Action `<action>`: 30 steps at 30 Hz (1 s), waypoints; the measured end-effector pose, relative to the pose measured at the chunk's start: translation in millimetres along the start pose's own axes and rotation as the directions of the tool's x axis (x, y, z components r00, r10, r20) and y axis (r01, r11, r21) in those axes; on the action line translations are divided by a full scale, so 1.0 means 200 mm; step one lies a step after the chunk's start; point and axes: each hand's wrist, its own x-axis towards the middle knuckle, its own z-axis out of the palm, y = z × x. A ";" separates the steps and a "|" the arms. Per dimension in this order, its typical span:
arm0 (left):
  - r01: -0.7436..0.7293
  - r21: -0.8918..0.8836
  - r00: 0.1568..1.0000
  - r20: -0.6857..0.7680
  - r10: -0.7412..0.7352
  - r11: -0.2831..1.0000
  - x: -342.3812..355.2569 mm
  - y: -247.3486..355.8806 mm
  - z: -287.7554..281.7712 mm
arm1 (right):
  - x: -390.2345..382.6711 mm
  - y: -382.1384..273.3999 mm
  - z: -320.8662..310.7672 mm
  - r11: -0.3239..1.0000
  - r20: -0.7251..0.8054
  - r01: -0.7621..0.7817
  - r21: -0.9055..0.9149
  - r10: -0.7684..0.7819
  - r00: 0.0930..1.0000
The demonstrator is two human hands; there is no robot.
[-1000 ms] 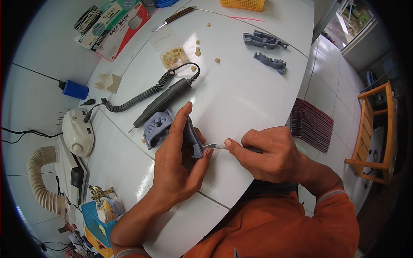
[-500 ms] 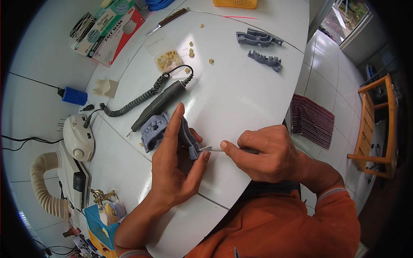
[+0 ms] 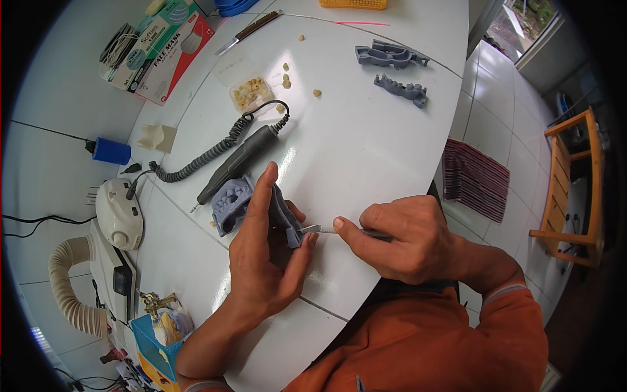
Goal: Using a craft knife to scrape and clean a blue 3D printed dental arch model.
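My left hand [image 3: 261, 261] grips a blue-grey moulded piece [image 3: 292, 228] between thumb and fingers. A blue-grey dental model with rounded teeth [image 3: 232, 196] shows just left of its fingers; whether the two are joined is hidden. My right hand [image 3: 405, 242] is closed round a slim silver-handled blade [image 3: 323, 228], whose tip touches the piece's edge beside my left thumb. Behind them lies a dark handpiece [image 3: 238, 163] with a coiled cord [image 3: 196, 163]. Two grey moulded parts [image 3: 388, 55] [image 3: 400, 90] lie toward the back right of the white tiled worktop [image 3: 353, 144].
Several tooth-like pieces fill a clear box [image 3: 250, 95]. Farther back are a wooden-handled knife [image 3: 255, 27], yellow basket [image 3: 353, 3] and mask boxes [image 3: 170, 55]. Left are a white control unit [image 3: 117, 215], ribbed hose [image 3: 68, 281] and blue basket [image 3: 150, 343]. A chair [image 3: 568, 189] stands right.
The scene has shifted slightly in view. Both hands sit a little lower in the picture, with the blade still against the moulded piece's edge; grips look the same.
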 end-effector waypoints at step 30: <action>0.049 -0.077 0.998 0.043 -0.046 0.996 0.01 0.01 -0.01 | 0.00 0.02 0.01 0.998 -0.028 0.005 0.068 -0.003 1.000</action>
